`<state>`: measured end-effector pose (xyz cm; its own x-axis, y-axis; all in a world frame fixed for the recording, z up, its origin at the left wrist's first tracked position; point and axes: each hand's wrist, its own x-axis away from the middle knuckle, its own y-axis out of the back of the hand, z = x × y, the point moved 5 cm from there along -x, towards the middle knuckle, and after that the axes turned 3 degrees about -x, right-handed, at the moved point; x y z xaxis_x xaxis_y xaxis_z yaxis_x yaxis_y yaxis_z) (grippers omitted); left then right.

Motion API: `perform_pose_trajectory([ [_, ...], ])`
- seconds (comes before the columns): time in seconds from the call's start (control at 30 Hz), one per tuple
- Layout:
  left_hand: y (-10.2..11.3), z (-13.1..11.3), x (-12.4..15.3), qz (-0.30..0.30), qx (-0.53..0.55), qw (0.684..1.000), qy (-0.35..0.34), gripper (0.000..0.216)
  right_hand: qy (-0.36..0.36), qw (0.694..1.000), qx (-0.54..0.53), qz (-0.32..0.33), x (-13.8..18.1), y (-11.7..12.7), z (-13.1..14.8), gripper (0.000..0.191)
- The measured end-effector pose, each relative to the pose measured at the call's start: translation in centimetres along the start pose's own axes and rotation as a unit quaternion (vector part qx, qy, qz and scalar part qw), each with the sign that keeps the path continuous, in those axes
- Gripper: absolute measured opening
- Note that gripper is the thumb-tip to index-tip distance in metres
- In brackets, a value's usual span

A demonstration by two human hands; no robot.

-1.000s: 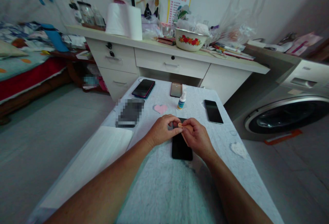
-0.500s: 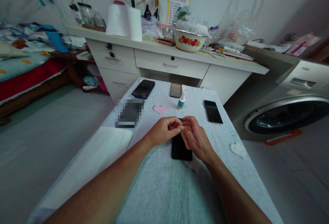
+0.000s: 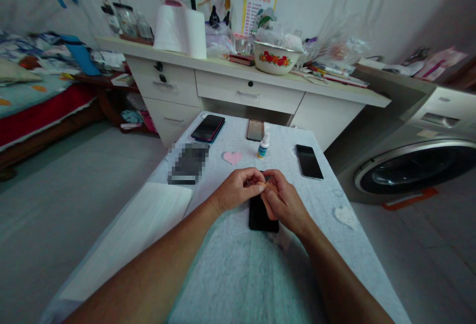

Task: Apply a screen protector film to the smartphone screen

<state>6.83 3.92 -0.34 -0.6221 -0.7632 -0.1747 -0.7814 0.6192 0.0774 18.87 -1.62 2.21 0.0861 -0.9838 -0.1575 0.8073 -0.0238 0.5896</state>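
Note:
My left hand and my right hand meet over the top end of a black phone that lies flat on the white cloth-covered table. Both hands pinch one small orange thing between their fingertips; I cannot make out what it is. A small white bottle with a blue label stands just beyond the hands, and a pink heart-shaped piece lies to its left.
More phones lie on the table: one at the far left, one at the far middle, one at the right. A white pad lies at the left. A cluttered desk stands behind, with a washing machine at the right and a bed at the left.
My fingers have shifted slightly on the small orange thing and drawn closer together. The hands stay over the black phone.

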Motion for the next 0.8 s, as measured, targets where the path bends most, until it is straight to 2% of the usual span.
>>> perform_pose_trajectory([
  [0.2,0.6,0.4,-0.2,-0.046,0.033,0.998,0.031,0.017,0.021,0.999,0.022,-0.044,-0.1,0.0,-0.5,0.03],
  [0.33,0.9,1.1,-0.3,-0.086,0.071,0.991,0.07,0.021,0.089,0.993,0.04,-0.066,-0.2,0.2,-0.2,0.023],
  [0.47,0.9,1.4,-0.3,-0.088,0.091,0.989,0.078,0.026,0.133,0.989,0.039,-0.051,-0.2,-0.1,0.2,0.011],
  [0.67,1.1,1.3,-0.3,-0.102,0.102,0.987,0.064,0.027,0.131,0.99,0.042,0.008,0.0,-0.8,0.1,0.013],
  [0.8,0.9,1.2,-0.3,-0.091,0.104,0.989,0.059,0.027,0.122,0.992,0.037,0.007,-0.1,-0.7,0.0,0.01],
])
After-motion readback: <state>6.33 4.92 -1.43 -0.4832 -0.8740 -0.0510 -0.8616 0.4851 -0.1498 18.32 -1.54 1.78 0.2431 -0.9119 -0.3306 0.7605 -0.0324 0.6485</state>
